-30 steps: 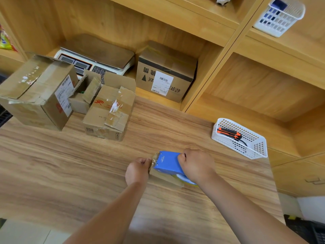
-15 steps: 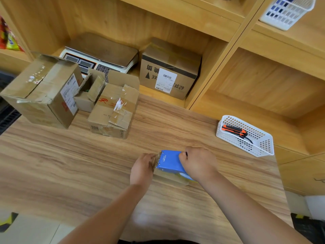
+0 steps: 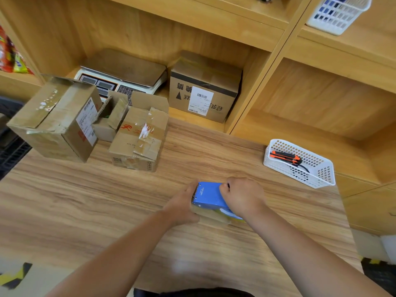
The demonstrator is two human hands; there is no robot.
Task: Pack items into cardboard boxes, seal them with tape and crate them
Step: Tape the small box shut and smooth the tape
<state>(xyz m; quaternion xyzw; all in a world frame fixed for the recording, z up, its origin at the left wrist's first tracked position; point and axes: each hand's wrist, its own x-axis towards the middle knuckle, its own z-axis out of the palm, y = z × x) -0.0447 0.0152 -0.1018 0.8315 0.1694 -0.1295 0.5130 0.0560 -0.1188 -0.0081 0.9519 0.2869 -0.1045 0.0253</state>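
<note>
**Tape gun on the small box, between two hands**

A small flat box (image 3: 211, 216) lies on the wooden table (image 3: 85, 200), right in front of the person. The blue tape gun (image 3: 209, 196) sits on top of it. Its long side runs from left to right. The right hand (image 3: 243, 197) is closed around the tape gun's handle end. The left hand (image 3: 182, 205) presses the box's left end and touches the gun's front. Both hands are equally near. I think the next pull goes sideways, along the box.
</note>
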